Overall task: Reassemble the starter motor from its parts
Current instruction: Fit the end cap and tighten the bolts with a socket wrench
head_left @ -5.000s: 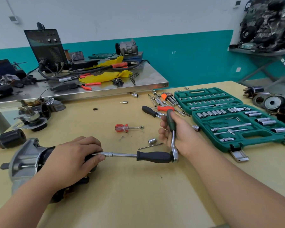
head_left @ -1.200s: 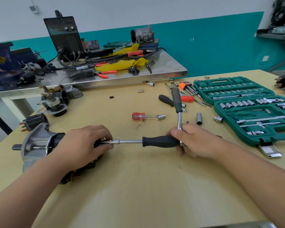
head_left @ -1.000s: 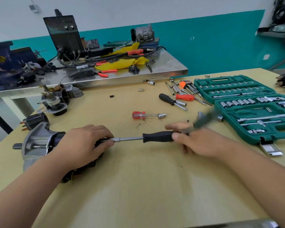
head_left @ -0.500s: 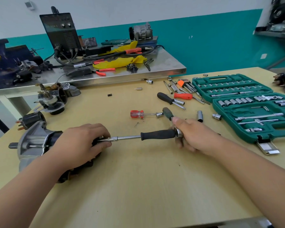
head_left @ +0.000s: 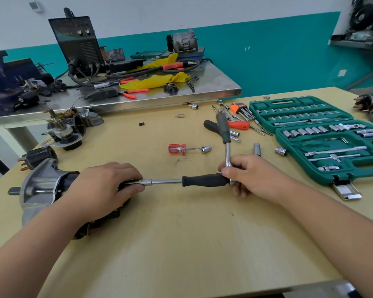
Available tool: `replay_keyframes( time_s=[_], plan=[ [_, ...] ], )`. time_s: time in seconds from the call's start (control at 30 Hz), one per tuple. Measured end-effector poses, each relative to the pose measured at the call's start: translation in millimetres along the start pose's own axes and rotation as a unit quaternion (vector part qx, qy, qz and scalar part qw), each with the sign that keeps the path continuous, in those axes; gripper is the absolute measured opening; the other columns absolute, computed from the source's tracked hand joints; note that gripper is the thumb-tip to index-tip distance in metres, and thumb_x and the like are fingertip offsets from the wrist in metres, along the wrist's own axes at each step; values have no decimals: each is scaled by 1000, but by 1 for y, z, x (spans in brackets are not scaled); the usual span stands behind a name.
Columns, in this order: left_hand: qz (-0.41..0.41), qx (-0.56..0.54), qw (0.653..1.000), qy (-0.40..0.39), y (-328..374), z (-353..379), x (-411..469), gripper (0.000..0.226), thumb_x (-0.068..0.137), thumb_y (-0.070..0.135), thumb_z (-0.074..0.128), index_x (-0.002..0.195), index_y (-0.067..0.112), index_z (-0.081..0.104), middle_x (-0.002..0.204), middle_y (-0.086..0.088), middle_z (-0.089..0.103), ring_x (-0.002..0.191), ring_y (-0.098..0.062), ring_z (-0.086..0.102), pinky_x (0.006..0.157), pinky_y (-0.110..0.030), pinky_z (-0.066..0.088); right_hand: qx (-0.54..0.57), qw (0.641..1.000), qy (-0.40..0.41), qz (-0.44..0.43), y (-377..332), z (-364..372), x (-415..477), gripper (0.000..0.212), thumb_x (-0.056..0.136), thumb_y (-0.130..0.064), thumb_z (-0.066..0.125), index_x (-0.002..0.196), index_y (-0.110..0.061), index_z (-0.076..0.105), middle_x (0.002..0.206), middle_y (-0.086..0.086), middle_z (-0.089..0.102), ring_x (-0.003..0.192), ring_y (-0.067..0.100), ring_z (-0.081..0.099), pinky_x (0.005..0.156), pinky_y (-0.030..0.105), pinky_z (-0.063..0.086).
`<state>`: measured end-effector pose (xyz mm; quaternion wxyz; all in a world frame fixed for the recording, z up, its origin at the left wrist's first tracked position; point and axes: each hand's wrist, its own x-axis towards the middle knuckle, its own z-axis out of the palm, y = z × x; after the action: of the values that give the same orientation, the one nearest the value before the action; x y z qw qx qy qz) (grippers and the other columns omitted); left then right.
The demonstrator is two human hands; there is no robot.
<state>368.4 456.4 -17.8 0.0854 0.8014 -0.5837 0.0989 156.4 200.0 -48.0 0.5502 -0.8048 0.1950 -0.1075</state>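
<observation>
The starter motor (head_left: 41, 188) lies on its side at the left of the wooden table (head_left: 181, 244), silver nose housing pointing left. My left hand (head_left: 103, 188) grips its black body and hides the rear end. A black-handled driver (head_left: 202, 181) runs horizontally from the motor's rear to my right hand (head_left: 252, 175). That hand holds the head of a green-handled ratchet (head_left: 224, 134) fitted on the driver's end, with the handle standing up and away from me.
An open green socket case (head_left: 323, 136) fills the right side. Loose sockets, a red-handled nut driver (head_left: 181, 149), hex keys (head_left: 239, 110) and screwdrivers lie mid-table. Other motor parts (head_left: 65, 130) and a solenoid (head_left: 39, 157) sit at the left. A steel bench (head_left: 213, 84) stands behind.
The ratchet handle has swung back up from a low position to upright in my right hand. My left hand stays on the motor and the driver remains in place.
</observation>
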Motion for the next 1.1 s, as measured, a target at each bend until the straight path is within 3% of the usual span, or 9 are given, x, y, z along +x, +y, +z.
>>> replay_keyframes(
  time_s=[0.13,0.33,0.4,0.5,0.57,0.67,0.83,1.0,1.1],
  plan=[
    [1,11,1000,-5,-1,1,1,35,92,57,33,94,37,62,86,25,59,85,-1,53,62,-27,46,-23,997,-17,-68,1,-10,-7,23,89,-16,66,105,-33,70,90,-18,72,85,-2,65,74,5,44],
    [-15,-18,1000,5,2,0,0,12,84,54,50,88,45,56,75,32,51,77,3,51,60,-20,42,20,1000,10,11,1,1,1,31,99,-37,48,93,-14,68,54,-5,64,42,9,52,42,18,42],
    [-13,-14,1000,-2,2,-1,1,28,84,57,41,90,40,62,74,32,51,80,1,52,60,-22,43,73,997,-9,-9,1,-2,-1,13,95,-18,59,100,-21,70,74,-8,71,63,8,66,58,17,51],
    [-5,-4,1000,-13,0,-1,2,43,87,63,29,96,38,63,82,28,56,85,-1,53,64,-26,47,40,998,-26,-31,4,-11,-3,28,89,-16,67,106,-38,70,103,-21,70,93,-6,64,76,5,46],
    [-21,-12,1000,-13,-2,0,0,29,90,61,42,102,41,59,89,24,58,88,-1,55,70,-27,49,50,998,-22,-26,2,-5,-3,14,93,-26,62,101,-32,72,95,-9,73,72,4,68,62,13,50],
    [-17,-18,1000,-9,-1,-1,0,17,90,53,52,96,39,59,86,26,57,84,0,54,67,-27,48,8,1000,1,3,-1,1,-2,35,97,-42,47,99,-17,70,71,2,71,44,9,52,42,18,41],
    [-5,-5,1000,-19,1,-2,1,43,87,62,31,94,36,64,82,26,57,82,-1,52,64,-28,47,38,997,-34,-66,4,-10,-4,31,89,-8,66,101,-36,70,104,-18,72,88,-2,67,75,3,44],
    [-28,-20,999,-10,1,-3,-1,11,87,50,59,94,45,52,89,24,58,77,3,53,64,-23,46,47,999,14,9,0,2,1,32,98,-38,49,89,-15,70,69,4,71,45,15,57,41,19,43],
    [-22,-23,999,-15,3,-4,-1,4,90,43,59,89,44,56,80,28,55,76,5,51,64,-24,46,72,997,-11,-18,2,-1,0,12,94,-18,61,98,-23,71,79,-5,73,68,13,70,59,20,53]
  ],
)
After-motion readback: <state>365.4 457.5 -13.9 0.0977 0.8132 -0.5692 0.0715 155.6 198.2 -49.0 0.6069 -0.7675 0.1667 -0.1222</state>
